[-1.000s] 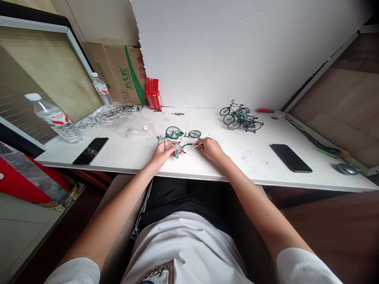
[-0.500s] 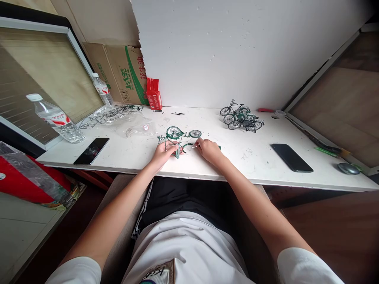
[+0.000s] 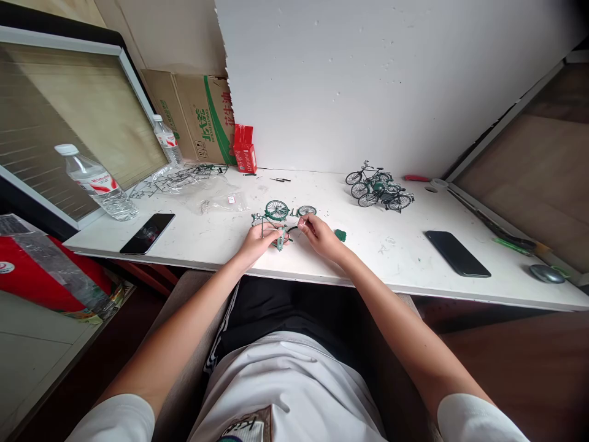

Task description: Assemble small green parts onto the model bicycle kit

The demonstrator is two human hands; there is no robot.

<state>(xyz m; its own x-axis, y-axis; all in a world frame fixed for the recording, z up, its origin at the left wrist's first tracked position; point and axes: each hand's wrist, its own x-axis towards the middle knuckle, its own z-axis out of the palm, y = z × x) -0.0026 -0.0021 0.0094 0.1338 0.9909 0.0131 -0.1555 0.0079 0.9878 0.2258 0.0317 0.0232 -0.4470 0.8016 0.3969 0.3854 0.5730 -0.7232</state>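
My left hand is closed on a green model bicycle frame, held just above the white desk. Part of the frame is hidden behind the fingers. A spoked wheel with a green rim stands out beyond that hand. My right hand has thumb and forefinger pinched together, and whatever lies between them is too small to make out. A dark curved piece shows between the two hands. Just past the right fingertips lies another small spoked wheel. A green flat piece rests right of the right hand.
Several model bicycles stand at the back right. Phones lie at left and right. Water bottles, black part sprues, a plastic bag and a red box occupy the back left.
My right hand has shifted slightly left, relative to the parts, and its fingers are raised. The thin white stick seen at its fingertips no longer shows. The green flat piece is more exposed.
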